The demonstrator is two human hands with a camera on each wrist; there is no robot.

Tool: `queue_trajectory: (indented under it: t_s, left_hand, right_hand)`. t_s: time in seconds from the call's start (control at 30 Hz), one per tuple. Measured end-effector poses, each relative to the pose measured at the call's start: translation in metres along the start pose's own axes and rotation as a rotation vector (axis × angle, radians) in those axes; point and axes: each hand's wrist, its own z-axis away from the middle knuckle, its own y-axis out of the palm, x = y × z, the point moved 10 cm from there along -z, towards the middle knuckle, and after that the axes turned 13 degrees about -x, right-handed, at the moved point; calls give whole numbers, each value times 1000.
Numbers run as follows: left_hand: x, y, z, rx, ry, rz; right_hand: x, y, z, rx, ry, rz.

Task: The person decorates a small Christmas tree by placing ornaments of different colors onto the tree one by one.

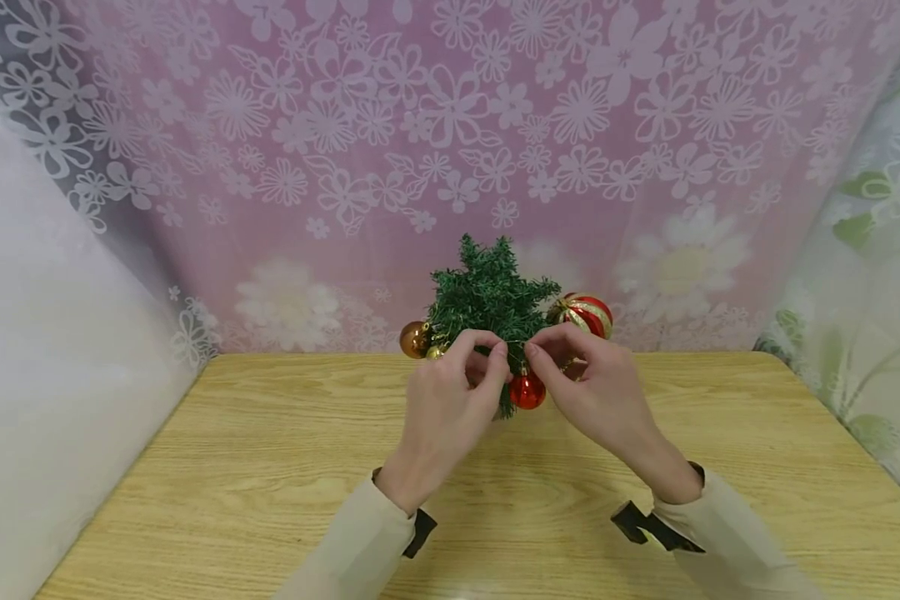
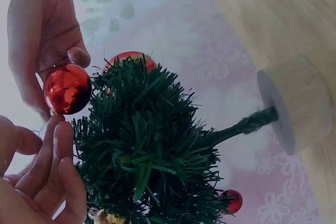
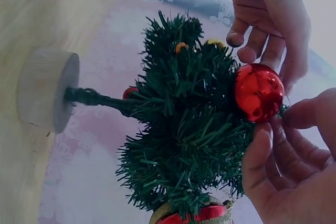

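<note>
A small green artificial Christmas tree [image 1: 487,292] stands in front of both hands. A shiny red bauble [image 1: 527,391] hangs low at its near side, below the fingertips. My left hand [image 1: 450,400] has thumb and forefinger pinched on the bauble's thin string, just left of it. On the other side my right hand [image 1: 607,392] pinches the same string between thumb and forefinger. In the right wrist view the red bauble [image 3: 259,93] lies against the branches, with fingers close around it. The string is very thin and partly hidden by the fingertips.
A striped red-and-gold bauble [image 1: 585,314] hangs at the tree's right, a brown-gold bauble [image 1: 415,339] at its left. Another small red bauble [image 2: 231,202] shows behind. The tree's round wooden base [image 2: 302,106] rests on the wooden table [image 1: 285,467]. A floral curtain [image 1: 420,167] hangs behind.
</note>
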Motion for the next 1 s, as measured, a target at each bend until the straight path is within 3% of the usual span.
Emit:
queue_trajectory:
  t_s: [0.3, 0.67, 0.77, 1.0]
  left_hand:
    - [3, 5, -12, -50, 32, -211]
    - [-3, 10, -17, -53, 138, -387]
    - [-4, 12, -17, -50, 160, -425]
    - [-5, 13, -13, -20, 189, -451]
  right_hand:
    - [-13, 8, -13, -51, 90, 85]
    - [-20, 10, -16, -47, 157, 122]
    - [-19, 11, -15, -27, 146, 134]
    - [-12, 15, -11, 75, 32, 181]
